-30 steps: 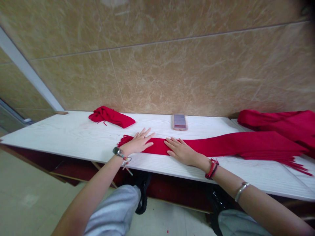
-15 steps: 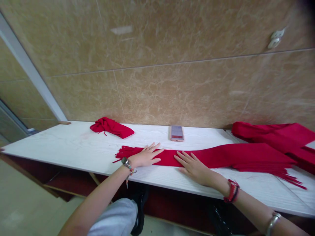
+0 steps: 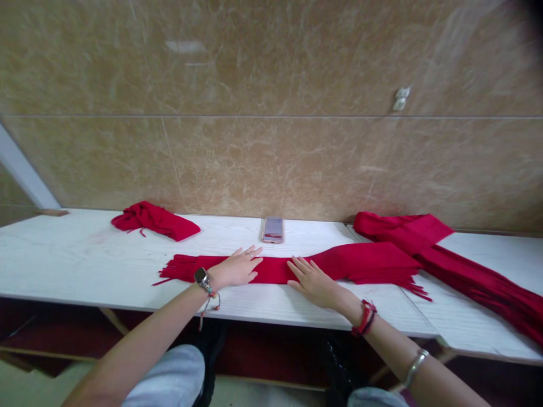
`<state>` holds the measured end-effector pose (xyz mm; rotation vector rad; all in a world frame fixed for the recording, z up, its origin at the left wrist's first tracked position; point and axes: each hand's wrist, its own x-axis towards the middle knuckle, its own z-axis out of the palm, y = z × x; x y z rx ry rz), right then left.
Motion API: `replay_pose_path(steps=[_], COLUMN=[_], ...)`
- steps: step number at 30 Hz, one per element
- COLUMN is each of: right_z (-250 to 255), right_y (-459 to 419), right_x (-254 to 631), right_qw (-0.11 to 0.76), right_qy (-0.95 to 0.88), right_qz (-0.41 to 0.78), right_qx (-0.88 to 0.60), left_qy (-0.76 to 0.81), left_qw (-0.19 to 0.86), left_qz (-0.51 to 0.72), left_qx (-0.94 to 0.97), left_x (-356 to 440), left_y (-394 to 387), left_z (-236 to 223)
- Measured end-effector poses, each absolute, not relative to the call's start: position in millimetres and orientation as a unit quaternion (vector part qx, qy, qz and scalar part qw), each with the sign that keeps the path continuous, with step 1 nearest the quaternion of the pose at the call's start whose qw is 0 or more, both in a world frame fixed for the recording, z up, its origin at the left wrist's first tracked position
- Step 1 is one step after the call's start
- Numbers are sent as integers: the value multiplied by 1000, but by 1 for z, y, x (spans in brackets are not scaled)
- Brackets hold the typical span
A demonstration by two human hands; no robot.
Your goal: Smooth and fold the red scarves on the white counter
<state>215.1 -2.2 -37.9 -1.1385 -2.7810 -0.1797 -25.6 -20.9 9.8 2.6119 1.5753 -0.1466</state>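
Note:
A red fringed scarf (image 3: 365, 261) lies lengthwise along the white tabletop, folded into a long strip with tassels at both ends. My left hand (image 3: 237, 267) rests flat on it near the left fringe, fingers spread. Palm down, my right hand (image 3: 311, 281) presses on the strip a short way to the right, its fingers also apart. Between the hands the cloth looks smooth and flat. Toward its right end the scarf is wider and slightly raised.
Against the wall lies a crumpled red cloth (image 3: 155, 220) at left. A phone (image 3: 273, 230) sits at the back centre. Another red scarf (image 3: 403, 230) trails along the right side. The white table (image 3: 76, 265) has open shelves under its front edge. A socket (image 3: 401, 99) is on the wall.
The view has turned to the right and levelled, so things appear further left. My right hand has come slightly closer to my left hand; both stay flat on the scarf.

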Motion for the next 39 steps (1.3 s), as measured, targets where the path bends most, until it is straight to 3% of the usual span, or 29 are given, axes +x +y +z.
replay_pose_path(steps=[3,7,12,19,25,34,39], right_z=[-32,-37,-38,-9,-5,-21,-15], right_y=[-1,3,3,-9,-15,-6,-12], right_x=[201,194,199,191,178,175,172], right_qw=[77,61,69,45,13,73,61], right_qy=[-923,-925,-924,-940,-939,-924,-922], right_qz=[-40,9,14,-66,-140,-184,-195], right_qx=[-374,-375,-377,-330,-313,-326,-328], left_qy=[480,510,498,551,573,562,558], left_qw=[76,134,128,85,145,213,230], left_qz=[-25,-82,-105,-10,7,48,48], left_qx=[874,846,851,830,806,798,796], left_x=[-1,5,-5,-12,-18,-24,-28], left_y=[-15,-10,-3,25,48,62,69], left_z=[4,-3,7,9,2,-3,-8])
